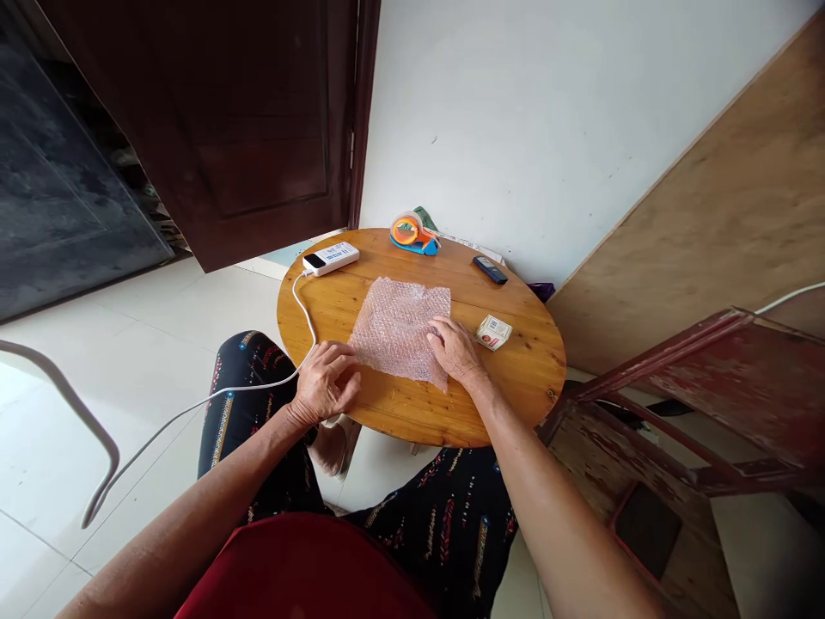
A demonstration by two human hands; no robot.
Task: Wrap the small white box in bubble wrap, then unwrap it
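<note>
A sheet of pinkish bubble wrap (398, 325) lies flat on a small round wooden table (516, 378). My left hand (326, 383) rests on the table at the sheet's near left corner, fingers curled and touching its edge. On the sheet's near right part lies my right hand (456, 348), palm down with fingers spread, pressing it flat. Just right of that hand sits a small white and red box (493, 332), untouched.
At the table's far edge sit an orange and blue tape dispenser (412, 233), a white power bank (331, 257) with a white cable (193, 408) trailing off left, and a dark small device (490, 269). A worn red wooden chair (676, 413) stands at right.
</note>
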